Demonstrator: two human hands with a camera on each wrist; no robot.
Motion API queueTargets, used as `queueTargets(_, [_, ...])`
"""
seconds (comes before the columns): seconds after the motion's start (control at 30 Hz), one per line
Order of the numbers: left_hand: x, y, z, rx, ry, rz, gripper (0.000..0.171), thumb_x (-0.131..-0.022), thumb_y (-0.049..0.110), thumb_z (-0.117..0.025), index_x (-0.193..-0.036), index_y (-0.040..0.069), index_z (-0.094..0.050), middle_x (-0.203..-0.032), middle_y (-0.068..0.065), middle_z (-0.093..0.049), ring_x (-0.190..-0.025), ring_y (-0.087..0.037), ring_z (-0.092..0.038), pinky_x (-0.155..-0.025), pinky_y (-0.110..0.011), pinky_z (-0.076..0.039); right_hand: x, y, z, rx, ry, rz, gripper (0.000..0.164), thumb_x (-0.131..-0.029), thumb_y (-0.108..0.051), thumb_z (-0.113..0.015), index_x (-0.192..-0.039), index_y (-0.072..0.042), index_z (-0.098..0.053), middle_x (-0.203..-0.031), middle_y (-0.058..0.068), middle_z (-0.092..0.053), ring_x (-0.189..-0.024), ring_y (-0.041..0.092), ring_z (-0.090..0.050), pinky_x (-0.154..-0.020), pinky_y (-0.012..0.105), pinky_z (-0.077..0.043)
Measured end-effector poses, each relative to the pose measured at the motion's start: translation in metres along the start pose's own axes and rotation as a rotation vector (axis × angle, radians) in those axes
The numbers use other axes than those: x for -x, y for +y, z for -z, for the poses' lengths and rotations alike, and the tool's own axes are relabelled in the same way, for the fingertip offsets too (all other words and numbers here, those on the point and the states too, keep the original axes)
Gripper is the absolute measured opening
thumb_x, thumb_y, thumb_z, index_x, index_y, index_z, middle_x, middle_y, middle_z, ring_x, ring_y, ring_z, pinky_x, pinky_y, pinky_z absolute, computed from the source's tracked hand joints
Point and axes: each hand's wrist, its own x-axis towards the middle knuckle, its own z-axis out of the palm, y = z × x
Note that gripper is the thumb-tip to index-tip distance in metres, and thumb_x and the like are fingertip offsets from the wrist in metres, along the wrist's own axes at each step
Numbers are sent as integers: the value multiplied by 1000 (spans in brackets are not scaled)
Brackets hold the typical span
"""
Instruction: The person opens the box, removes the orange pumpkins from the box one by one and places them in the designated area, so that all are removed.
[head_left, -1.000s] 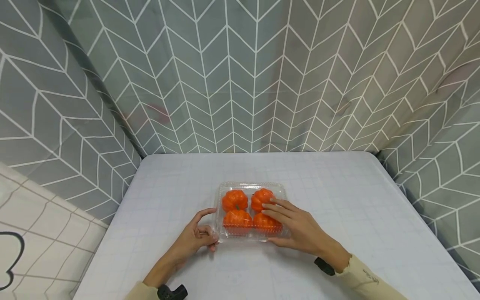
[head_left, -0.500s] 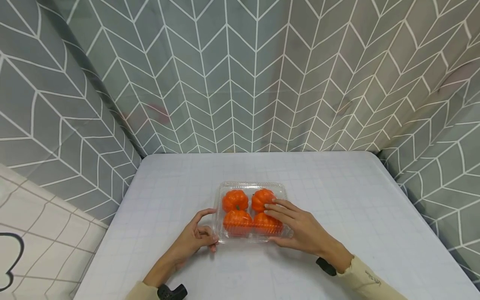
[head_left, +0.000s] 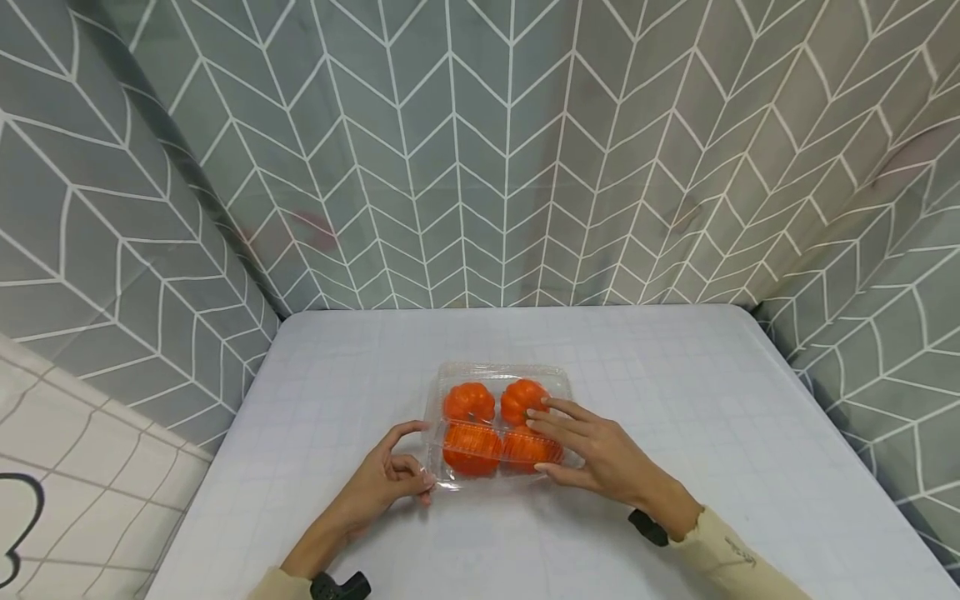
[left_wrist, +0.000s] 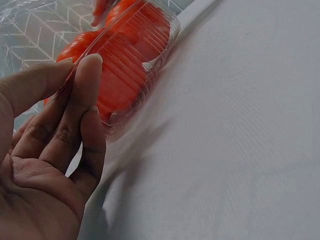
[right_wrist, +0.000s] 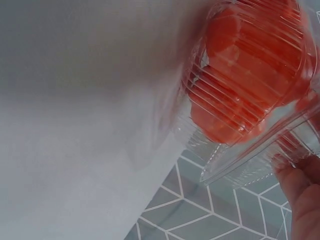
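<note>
A clear plastic clamshell box (head_left: 442, 483) lies on the table with several small orange pumpkins (head_left: 469, 402) inside. Its ribbed lid (right_wrist: 235, 165) stands tilted up from the base at the front, a gap showing in the right wrist view. My left hand (head_left: 386, 475) pinches the clear edge at the front left corner between thumb and fingertips, as the left wrist view shows. My right hand (head_left: 592, 450) holds the lid from the right, thumb at the front edge and fingers across the top. Those fingers partly cover the pumpkins on the right.
The white table (head_left: 360, 350) surrounds the box. A grey curtain with white chevron lines (head_left: 480, 167) hangs behind and along both sides. At the lower left is a pale checked cloth (head_left: 97, 467). Black straps (head_left: 341, 586) sit at both wrists.
The lid's front edge has risen and tipped back, now crossing higher over the front pumpkins. Both hands have stayed almost in place, the left shifting slightly left.
</note>
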Motion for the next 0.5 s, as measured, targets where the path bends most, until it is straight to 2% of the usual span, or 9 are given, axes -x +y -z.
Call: queueTargets(0.5, [2,-2,-1,-13,4,-9,82,-91,8,-80,-156,21,-31,-88,-10,-70,-76,-25,-72,-86,-42,-59,-1,1,1,-5,-11,13,56,-103,-48,-61,-137,-3,-65,-138,7,-66,-128,37,-58,-85,48,-60])
